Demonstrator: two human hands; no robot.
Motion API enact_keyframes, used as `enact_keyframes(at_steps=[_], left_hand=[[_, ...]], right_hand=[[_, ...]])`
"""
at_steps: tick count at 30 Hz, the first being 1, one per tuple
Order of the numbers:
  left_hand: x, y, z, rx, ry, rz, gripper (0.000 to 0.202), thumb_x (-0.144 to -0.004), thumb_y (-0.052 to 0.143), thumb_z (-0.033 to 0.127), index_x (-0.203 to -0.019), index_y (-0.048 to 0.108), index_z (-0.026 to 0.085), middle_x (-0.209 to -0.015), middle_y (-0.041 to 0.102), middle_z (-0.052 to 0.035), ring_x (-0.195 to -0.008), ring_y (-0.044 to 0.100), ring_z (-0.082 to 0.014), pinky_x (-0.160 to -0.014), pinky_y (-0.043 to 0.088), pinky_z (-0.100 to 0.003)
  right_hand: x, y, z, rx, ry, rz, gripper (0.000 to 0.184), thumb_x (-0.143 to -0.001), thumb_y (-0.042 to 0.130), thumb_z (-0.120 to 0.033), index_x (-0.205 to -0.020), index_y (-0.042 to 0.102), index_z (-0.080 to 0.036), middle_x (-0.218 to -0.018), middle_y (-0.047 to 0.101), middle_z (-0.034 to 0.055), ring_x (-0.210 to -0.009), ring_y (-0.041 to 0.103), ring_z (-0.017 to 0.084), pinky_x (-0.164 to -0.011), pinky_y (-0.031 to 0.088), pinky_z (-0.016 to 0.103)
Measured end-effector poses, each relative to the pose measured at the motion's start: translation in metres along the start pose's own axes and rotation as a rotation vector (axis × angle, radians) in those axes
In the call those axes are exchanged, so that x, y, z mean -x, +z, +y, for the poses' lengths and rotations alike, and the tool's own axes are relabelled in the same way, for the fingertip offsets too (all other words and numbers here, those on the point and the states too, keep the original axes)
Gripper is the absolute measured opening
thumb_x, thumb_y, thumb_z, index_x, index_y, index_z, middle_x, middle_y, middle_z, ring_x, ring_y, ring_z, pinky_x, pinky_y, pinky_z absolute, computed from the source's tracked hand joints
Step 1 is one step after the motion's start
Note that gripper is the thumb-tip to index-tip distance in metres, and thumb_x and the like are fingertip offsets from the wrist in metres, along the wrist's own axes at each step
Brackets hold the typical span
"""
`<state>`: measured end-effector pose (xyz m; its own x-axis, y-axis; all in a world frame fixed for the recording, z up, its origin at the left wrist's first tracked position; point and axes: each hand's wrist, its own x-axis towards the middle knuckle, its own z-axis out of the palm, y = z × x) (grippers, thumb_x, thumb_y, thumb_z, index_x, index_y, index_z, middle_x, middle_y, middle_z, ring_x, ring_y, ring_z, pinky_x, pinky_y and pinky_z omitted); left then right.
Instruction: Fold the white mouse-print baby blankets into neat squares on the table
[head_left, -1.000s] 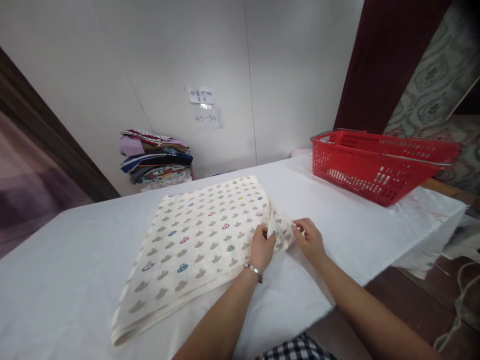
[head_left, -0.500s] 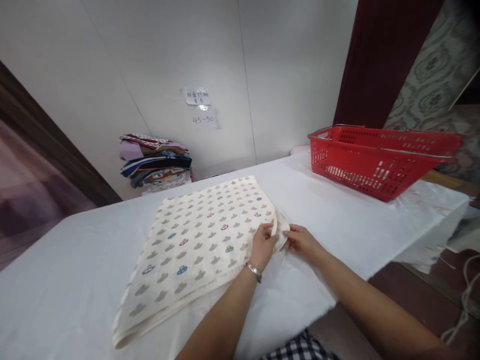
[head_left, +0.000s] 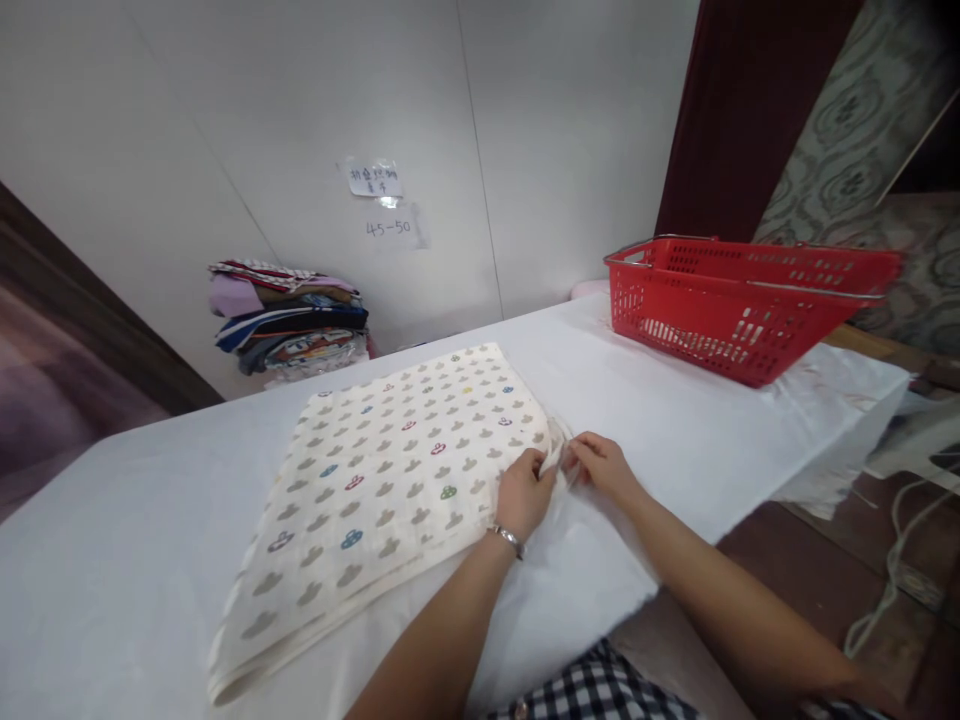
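A cream cloth (head_left: 397,490) printed with grey and coloured mushroom shapes lies folded on the white-covered table. At its near right corner, my left hand (head_left: 525,490), with a silver bracelet on the wrist, pinches the layered edge. Just to the right, my right hand (head_left: 598,463) has its thumb and fingers closed on the same corner's loose edge. The cloth is bunched between the two hands, and the fingertips partly hide it.
A red plastic basket (head_left: 720,320) with metal handles stands at the table's back right. Folded clothes (head_left: 289,320) are piled against the wall behind the table (head_left: 150,530). Paper signs (head_left: 388,227) hang on the wall; white cables (head_left: 892,570) trail at the right.
The cloth's near right corner has become more bunched between my hands, which both keep hold there. The whole view has shifted slightly, moving the scene a little to the left.
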<state>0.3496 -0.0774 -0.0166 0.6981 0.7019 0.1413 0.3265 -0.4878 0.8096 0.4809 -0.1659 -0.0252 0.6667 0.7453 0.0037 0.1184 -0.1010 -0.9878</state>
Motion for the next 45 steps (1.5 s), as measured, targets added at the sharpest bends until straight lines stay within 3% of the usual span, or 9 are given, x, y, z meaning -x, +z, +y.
enact_keyframes(at_steps=[4, 10, 15, 22, 25, 28, 31, 40, 45], left_hand=[[-0.008, -0.005, -0.005, 0.237, -0.118, 0.138, 0.012, -0.076, 0.052, 0.031, -0.072, 0.049, 0.02, -0.063, 0.05, 0.0043, -0.059, 0.046, -0.0107, -0.058, 0.035, -0.023], [-0.007, -0.006, -0.002, 0.249, -0.084, 0.176, 0.015, -0.073, 0.054, 0.032, -0.07, 0.046, 0.02, -0.063, 0.045, 0.0053, -0.059, 0.042, -0.0102, -0.059, 0.035, -0.023], [-0.005, -0.003, -0.001, 0.23, -0.043, 0.138, 0.013, -0.074, 0.053, 0.03, -0.07, 0.045, 0.02, -0.062, 0.044, 0.0055, -0.057, 0.041, -0.0094, -0.058, 0.035, -0.023], [-0.004, -0.003, -0.001, 0.168, -0.001, 0.119, 0.013, -0.075, 0.052, 0.031, -0.072, 0.046, 0.02, -0.063, 0.046, 0.0054, -0.058, 0.043, -0.0095, -0.057, 0.034, -0.022], [-0.002, -0.003, 0.001, 0.136, 0.016, 0.098, 0.012, -0.075, 0.052, 0.03, -0.072, 0.046, 0.02, -0.063, 0.046, 0.006, -0.057, 0.043, -0.009, -0.057, 0.034, -0.022], [0.0, -0.001, 0.003, 0.107, 0.021, 0.081, 0.011, -0.075, 0.052, 0.029, -0.073, 0.046, 0.02, -0.063, 0.048, 0.0061, -0.055, 0.043, -0.0087, -0.056, 0.033, -0.022], [0.0, 0.0, 0.004, 0.083, 0.028, 0.082, 0.011, -0.076, 0.052, 0.03, -0.074, 0.047, 0.02, -0.064, 0.049, 0.0056, -0.054, 0.043, -0.0087, -0.056, 0.033, -0.023], [0.004, 0.0, 0.013, 0.136, 0.126, 0.185, 0.019, -0.082, 0.047, 0.036, -0.086, 0.052, 0.019, -0.077, 0.056, 0.0008, -0.064, 0.05, -0.0112, -0.062, 0.038, -0.025], [0.004, 0.0, 0.012, 0.103, 0.163, 0.225, 0.021, -0.086, 0.043, 0.036, -0.093, 0.052, 0.019, -0.084, 0.058, -0.0018, -0.073, 0.054, -0.0139, -0.068, 0.041, -0.028]], right_hand=[[-0.004, -0.01, 0.005, 0.367, -0.136, 0.183, 0.029, -0.078, 0.048, -0.043, -0.066, 0.058, -0.019, -0.056, 0.055, -0.0014, -0.053, 0.048, 0.012, -0.051, 0.034, 0.023], [0.0, -0.004, -0.001, 0.776, -0.031, 0.109, 0.035, -0.075, 0.053, -0.055, -0.077, 0.061, -0.021, -0.064, 0.061, 0.0011, -0.059, 0.052, 0.015, -0.051, 0.027, 0.024], [-0.003, -0.001, 0.001, 0.848, 0.002, 0.096, 0.036, -0.073, 0.057, -0.053, -0.088, 0.063, -0.021, -0.068, 0.063, 0.0036, -0.063, 0.054, 0.017, -0.052, 0.025, 0.024], [-0.005, -0.002, 0.007, 0.32, -0.143, 0.126, 0.025, -0.071, 0.059, -0.043, -0.065, 0.061, -0.019, -0.05, 0.048, -0.0037, -0.051, 0.043, 0.011, -0.05, 0.029, 0.023], [-0.002, 0.003, 0.003, 0.079, -0.207, 0.108, 0.021, -0.068, 0.062, -0.039, -0.065, 0.057, -0.018, -0.062, 0.055, -0.0019, -0.055, 0.046, 0.011, -0.052, 0.034, 0.022], [0.0, 0.007, 0.001, -0.08, -0.094, -0.004, 0.022, -0.069, 0.06, -0.039, -0.066, 0.052, -0.018, -0.08, 0.063, 0.0017, -0.048, 0.044, 0.007, -0.043, 0.033, 0.021], [-0.002, 0.008, 0.002, -0.186, -0.025, -0.03, 0.021, -0.067, 0.062, -0.036, -0.071, 0.052, -0.019, -0.078, 0.063, 0.0009, -0.044, 0.045, 0.007, -0.043, 0.036, 0.022], [0.0, 0.007, -0.004, -0.344, -0.174, -0.042, 0.023, -0.061, 0.066, -0.023, -0.082, 0.058, -0.018, -0.058, 0.049, -0.0059, -0.054, 0.048, 0.009, -0.054, 0.042, 0.023], [0.0, 0.011, -0.002, -0.399, -0.09, -0.031, 0.043, -0.056, 0.066, -0.02, -0.097, 0.052, -0.022, -0.079, 0.055, -0.0043, -0.052, 0.049, 0.007, -0.05, 0.044, 0.023]])
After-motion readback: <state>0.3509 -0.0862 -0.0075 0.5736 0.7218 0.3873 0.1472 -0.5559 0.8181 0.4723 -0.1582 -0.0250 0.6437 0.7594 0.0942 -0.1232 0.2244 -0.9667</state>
